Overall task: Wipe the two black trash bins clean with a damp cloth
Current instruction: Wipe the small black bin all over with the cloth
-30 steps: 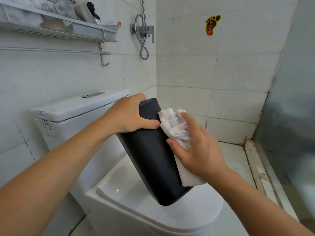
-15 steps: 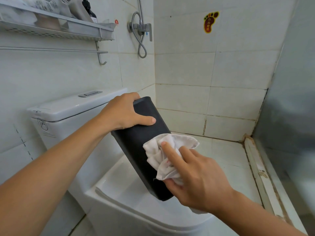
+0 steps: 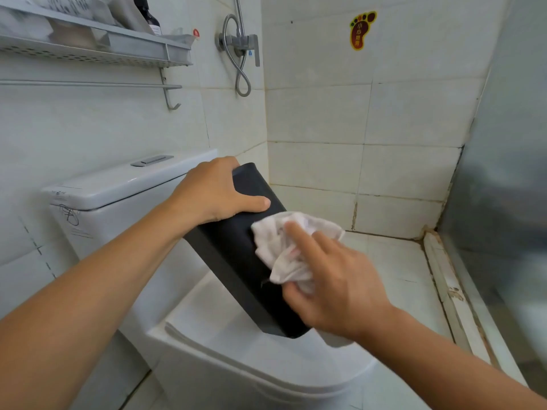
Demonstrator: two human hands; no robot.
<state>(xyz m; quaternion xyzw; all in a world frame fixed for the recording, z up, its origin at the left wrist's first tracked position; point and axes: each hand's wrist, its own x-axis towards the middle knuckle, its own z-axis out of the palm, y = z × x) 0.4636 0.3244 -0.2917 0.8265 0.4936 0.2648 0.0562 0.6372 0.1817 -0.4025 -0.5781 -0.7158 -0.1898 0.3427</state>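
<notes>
One black trash bin (image 3: 233, 261) is tilted over the closed toilet lid, its lower end resting on the lid. My left hand (image 3: 216, 193) grips the bin's upper end, thumb across its side. My right hand (image 3: 334, 285) presses a crumpled white cloth (image 3: 284, 247) against the bin's right side, about halfway down. Part of the bin's lower right side is hidden behind that hand. No second bin is in view.
The white toilet lid (image 3: 236, 344) and tank (image 3: 118, 184) sit under and left of the bin. A wall shelf (image 3: 97, 45) with bottles and a towel bar hang above left. Shower fittings (image 3: 239, 45) are on the back wall. A glass partition (image 3: 503, 202) stands at the right.
My right hand with the cloth slid from the bin's upper end down its side and stays near the middle. The left hand keeps its grip on the top.
</notes>
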